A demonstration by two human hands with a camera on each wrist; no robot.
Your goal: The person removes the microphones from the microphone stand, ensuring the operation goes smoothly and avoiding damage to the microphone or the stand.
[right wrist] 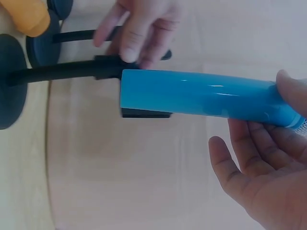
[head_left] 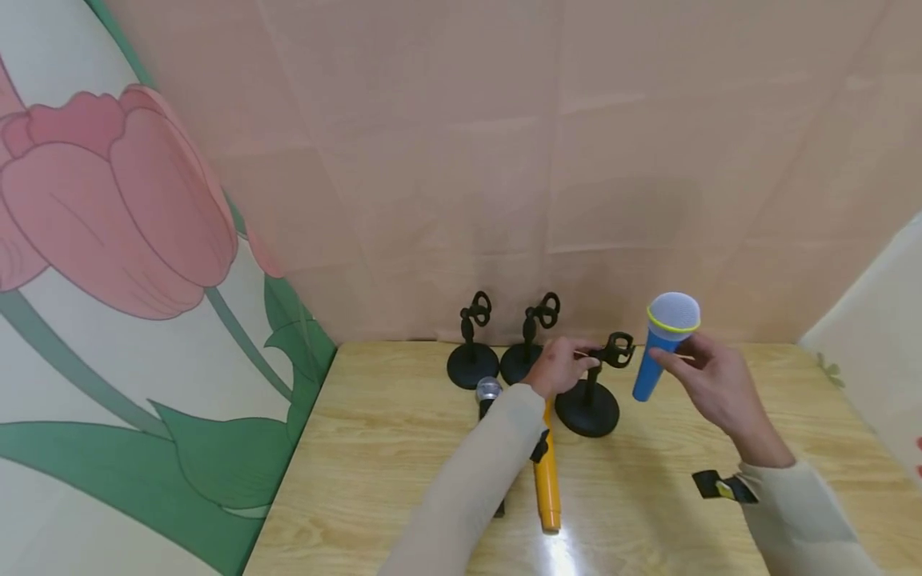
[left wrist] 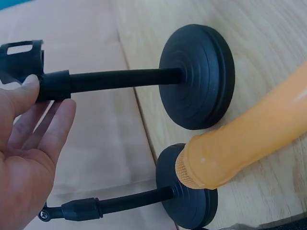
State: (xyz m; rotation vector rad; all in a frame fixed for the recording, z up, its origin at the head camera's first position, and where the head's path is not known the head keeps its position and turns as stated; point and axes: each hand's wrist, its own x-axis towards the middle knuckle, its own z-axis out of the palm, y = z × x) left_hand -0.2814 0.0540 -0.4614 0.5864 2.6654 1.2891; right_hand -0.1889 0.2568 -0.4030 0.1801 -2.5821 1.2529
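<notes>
In the head view my right hand (head_left: pixel 720 380) pinches a blue microphone (head_left: pixel 657 360) below its yellow-ringed mesh head, thumb on one side and fingers on the other. The microphone tilts, its bottom end down, to the right of a black microphone stand (head_left: pixel 591 404). My left hand (head_left: pixel 558 366) grips that stand at the joint under its clip (head_left: pixel 618 350), with thumb and fingertips around it. The stand's round base is on the table. In the right wrist view, the blue tube's bottom end overlaps the clip.
Two more black stands (head_left: pixel 471 364) (head_left: pixel 522 360) are at the table's back edge. An orange microphone (head_left: pixel 547 488) and a black microphone (head_left: pixel 490 390) with a silver head lie on the wooden table (head_left: pixel 360 464), partly under my left sleeve. A pinkish cloth (head_left: pixel 432 160) hangs behind.
</notes>
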